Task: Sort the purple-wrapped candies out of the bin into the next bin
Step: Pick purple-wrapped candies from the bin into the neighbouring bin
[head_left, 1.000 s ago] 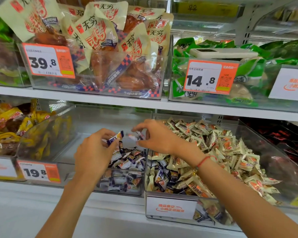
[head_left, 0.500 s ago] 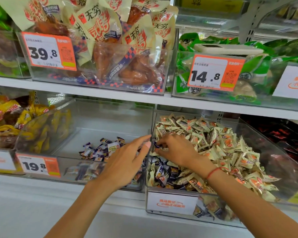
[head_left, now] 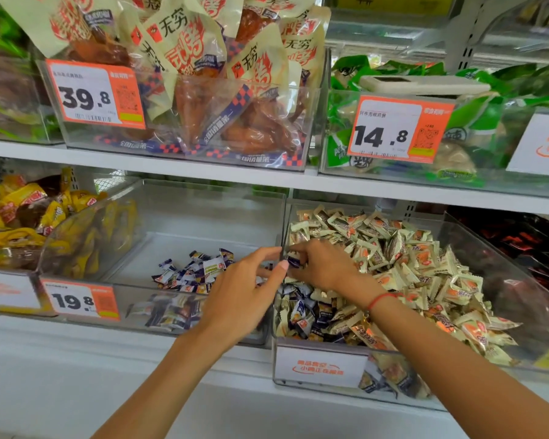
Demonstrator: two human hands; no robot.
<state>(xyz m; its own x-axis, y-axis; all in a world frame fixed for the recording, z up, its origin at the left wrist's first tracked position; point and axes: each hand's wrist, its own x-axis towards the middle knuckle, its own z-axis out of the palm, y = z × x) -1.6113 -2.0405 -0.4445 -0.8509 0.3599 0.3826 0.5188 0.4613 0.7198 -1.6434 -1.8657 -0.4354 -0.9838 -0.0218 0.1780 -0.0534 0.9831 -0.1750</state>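
The right clear bin (head_left: 507, 280) holds a heap of cream-and-orange candies (head_left: 409, 258), with purple-wrapped candies (head_left: 301, 308) mixed in at its front left corner. The left clear bin (head_left: 203, 217) holds a small pile of purple-wrapped candies (head_left: 197, 270). My right hand (head_left: 327, 267) is at the right bin's left edge and pinches one purple candy (head_left: 293, 260) between thumb and fingers. My left hand (head_left: 244, 296) reaches over the left bin toward the divider, fingers straight, with its fingertips beside that candy. It holds nothing.
A bin of yellow-wrapped snacks (head_left: 29, 223) stands to the left and a bin of dark red packs (head_left: 520, 239) to the right. The shelf above (head_left: 267, 179) overhangs both bins and carries bagged snacks. An orange 19.8 price tag (head_left: 80, 301) fronts the left bin.
Both hands held purple candies over the left bin a second ago. They have since moved right to the right bin's edge, where my right hand has pinched another purple candy.
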